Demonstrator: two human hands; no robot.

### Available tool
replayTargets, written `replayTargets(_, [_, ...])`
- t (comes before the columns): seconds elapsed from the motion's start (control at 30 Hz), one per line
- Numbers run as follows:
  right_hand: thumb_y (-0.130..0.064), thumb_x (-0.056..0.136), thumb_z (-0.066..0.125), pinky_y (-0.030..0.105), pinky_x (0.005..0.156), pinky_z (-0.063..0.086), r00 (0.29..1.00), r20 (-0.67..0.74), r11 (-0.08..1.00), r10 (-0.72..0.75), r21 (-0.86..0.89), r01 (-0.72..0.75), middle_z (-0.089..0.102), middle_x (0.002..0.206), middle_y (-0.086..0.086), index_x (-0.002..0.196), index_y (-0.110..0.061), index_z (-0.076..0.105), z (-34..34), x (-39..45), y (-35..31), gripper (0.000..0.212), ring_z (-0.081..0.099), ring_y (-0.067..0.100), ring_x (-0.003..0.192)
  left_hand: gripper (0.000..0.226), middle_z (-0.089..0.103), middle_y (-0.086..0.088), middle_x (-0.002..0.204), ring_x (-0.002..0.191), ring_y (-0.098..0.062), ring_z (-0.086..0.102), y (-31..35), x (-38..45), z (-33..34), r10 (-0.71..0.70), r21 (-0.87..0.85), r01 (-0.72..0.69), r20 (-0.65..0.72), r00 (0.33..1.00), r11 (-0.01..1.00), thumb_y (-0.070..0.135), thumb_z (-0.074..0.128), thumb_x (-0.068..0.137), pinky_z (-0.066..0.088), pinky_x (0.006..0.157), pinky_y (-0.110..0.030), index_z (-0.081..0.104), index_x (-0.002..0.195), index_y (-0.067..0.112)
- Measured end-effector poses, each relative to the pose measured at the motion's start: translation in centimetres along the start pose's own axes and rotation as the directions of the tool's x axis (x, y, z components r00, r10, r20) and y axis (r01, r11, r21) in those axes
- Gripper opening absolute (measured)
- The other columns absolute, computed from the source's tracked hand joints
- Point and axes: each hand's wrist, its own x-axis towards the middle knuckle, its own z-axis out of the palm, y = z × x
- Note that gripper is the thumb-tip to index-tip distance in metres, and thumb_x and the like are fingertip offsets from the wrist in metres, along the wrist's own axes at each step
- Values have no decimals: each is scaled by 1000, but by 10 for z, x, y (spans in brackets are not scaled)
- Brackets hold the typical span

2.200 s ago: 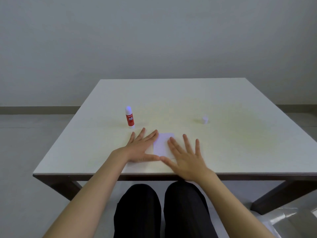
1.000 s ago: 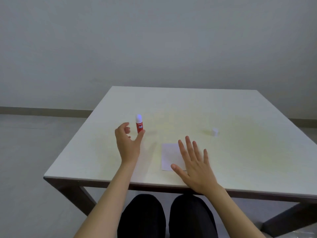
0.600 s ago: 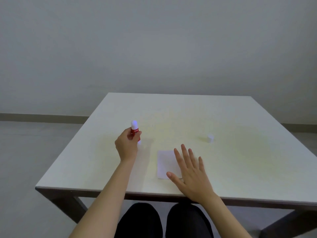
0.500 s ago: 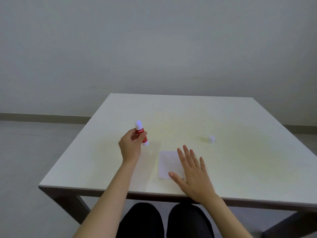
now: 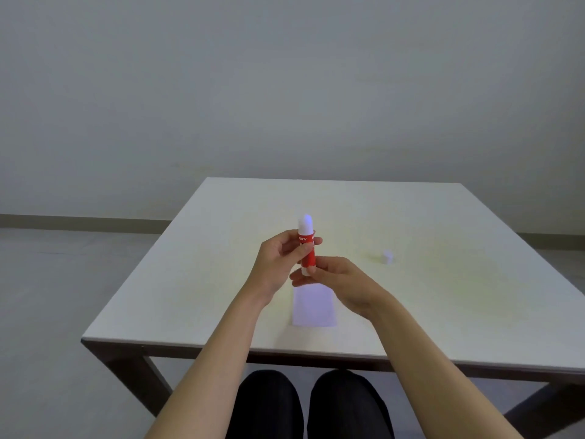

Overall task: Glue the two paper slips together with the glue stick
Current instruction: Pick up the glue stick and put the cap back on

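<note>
The glue stick (image 5: pixel 307 248) is held upright in the air above the middle of the desk (image 5: pixel 443 296), its long axis near vertical, with the white rounded tip up and the white base down. The left hand (image 5: pixel 277 264) has its grip closed round the red barrel — thumb and fingers wrap the upper part. The right hand (image 5: pixel 342 280) pinches the base from below with a narrow grip, in what looks like a turn of the knob. That white tip appears to be bare glue, since a small white cap (image 5: pixel 387 256) stands toward the right edge, well apart.

To do this step well, I judge: keep the barrel steady and twist only the base, a little — too much glue snaps. The paper slips (image 5: pixel 313 307) lie flat near the front edge, below the hands; whether one or two lie there I cannot tell.
</note>
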Motion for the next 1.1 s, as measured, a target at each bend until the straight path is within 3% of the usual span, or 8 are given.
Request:
replayTargets(0.3, [-33,68,82,24,55,39,850,-525,949,-46,-287,-126,56,65,-6,73,-16,46,33,11,11,40,52,11,58,16,78,1,84,79,-8,73,-5,-6,11,1,-28,-6,-200,980,1000,8,80,69,50,64,-10,72,77,19])
replayTargets(0.43, [-37,84,68,29,79,48,996,-81,991,21,-133,-32,70,96,0,117,-23,55,13,3,5,38,70,18,80,14,78,2,84,77,-8,72,-2,-7,3,3,-9,-5,-202,979,1000,9,80,70,50,64,-10,72,77,17])
replayTargets(0.53, [-28,94,55,29,89,50,988,156,1000,1,-3,0,72,109,3,119,-22,63,-2,-3,-1,27,71,21,92,10,78,0,85,77,-12,72,2,-8,-3,-7,-20,4,-162,987,1000,10,78,73,52,65,-14,72,80,15])
replayTargets(0.67, [-19,81,72,27,79,51,989,-142,993,-52,-117,35,75,81,6,91,-8,69,5,3,2,15,72,20,72,12,78,0,85,79,-12,73,1,-9,0,-15,-22,11,-167,986,1000,7,78,73,53,68,-16,71,82,12])
replayTargets(0.83, [-32,70,80,27,54,37,810,-551,909,-201,-413,-56,51,63,-8,70,-22,40,39,10,14,41,48,13,56,16,78,2,83,79,-8,71,-1,-7,7,-11,16,15,-226,974,1000,11,81,68,50,65,-9,70,75,19])
replayTargets(0.97, [-34,84,67,26,75,52,995,-96,990,4,-142,-17,67,92,-1,120,-16,53,23,6,7,42,71,17,74,13,77,-2,83,75,-8,71,-1,-8,-2,-29,4,31,-234,972,1000,11,81,70,50,65,-10,71,76,16])
replayTargets(1.03, [-30,93,56,31,88,54,990,142,1000,21,-9,-20,70,105,5,123,-16,57,13,2,5,33,72,21,87,13,77,-9,86,75,-12,70,-1,-9,-6,-39,12,43,-228,973,999,13,81,70,52,66,-13,72,79,12])
replayTargets(1.1, [-24,94,56,32,91,54,991,134,1000,1,24,-5,73,101,9,116,-10,65,6,1,5,27,72,23,85,14,76,-11,86,72,-13,70,0,-10,-7,-41,18,46,-220,975,999,14,81,70,52,65,-15,72,81,10])
